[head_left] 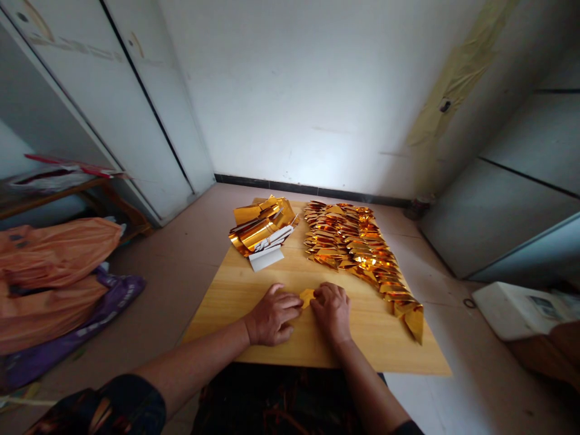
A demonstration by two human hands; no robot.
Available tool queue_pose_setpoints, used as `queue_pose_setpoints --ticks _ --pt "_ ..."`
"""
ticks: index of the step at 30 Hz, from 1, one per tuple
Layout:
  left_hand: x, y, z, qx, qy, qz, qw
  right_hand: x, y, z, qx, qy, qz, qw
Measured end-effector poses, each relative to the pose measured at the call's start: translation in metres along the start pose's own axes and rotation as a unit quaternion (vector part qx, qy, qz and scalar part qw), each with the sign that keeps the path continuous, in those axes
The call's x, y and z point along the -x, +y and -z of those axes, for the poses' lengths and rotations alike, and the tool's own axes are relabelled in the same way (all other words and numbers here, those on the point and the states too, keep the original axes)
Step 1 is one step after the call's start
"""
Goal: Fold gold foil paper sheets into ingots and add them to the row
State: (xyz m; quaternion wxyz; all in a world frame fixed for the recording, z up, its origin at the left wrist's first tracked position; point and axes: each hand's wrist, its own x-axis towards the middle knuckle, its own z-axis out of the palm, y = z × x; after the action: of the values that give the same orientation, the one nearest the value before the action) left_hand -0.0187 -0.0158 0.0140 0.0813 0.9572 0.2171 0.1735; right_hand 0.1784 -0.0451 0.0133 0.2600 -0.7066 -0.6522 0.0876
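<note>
Between my two hands, on the wooden board point(226, 302), lies a small piece of folded gold foil paper point(307, 297). The fingertips of my left hand point(275, 315) press on its left side. My right hand point(333, 307) has its fingers bent and pinched at the right edge. Behind my left hand rests a loose pile of gold foil sheets point(265, 223), some with the white side up. Beyond my right hand stand rows of folded gold foil pieces point(348, 235), nested together and trailing down toward the board's right corner.
White cabinets point(136, 90) stand on the left and a grey cabinet point(512, 181) on the right. Orange cloth or bags point(54, 254) and a purple bag point(99, 308) lie at the left. A white box point(512, 308) sits on the floor at the right.
</note>
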Motion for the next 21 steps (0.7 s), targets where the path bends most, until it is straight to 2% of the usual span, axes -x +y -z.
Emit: queue_pose_setpoints --ticks 5,12,21 --pt "-0.001 0.000 0.000 0.003 0.001 -0.001 1.000 -0.007 0.007 -0.001 -0.033 0.006 -0.020 0.999" --pt "-0.001 0.000 0.001 -0.007 0.006 -0.002 1.000 -0.018 0.023 0.000 -0.066 0.029 -0.001 0.997" --pt "-0.001 -0.002 0.000 0.019 0.008 -0.006 1.000 -0.025 0.030 0.000 -0.081 0.026 -0.014 0.996"
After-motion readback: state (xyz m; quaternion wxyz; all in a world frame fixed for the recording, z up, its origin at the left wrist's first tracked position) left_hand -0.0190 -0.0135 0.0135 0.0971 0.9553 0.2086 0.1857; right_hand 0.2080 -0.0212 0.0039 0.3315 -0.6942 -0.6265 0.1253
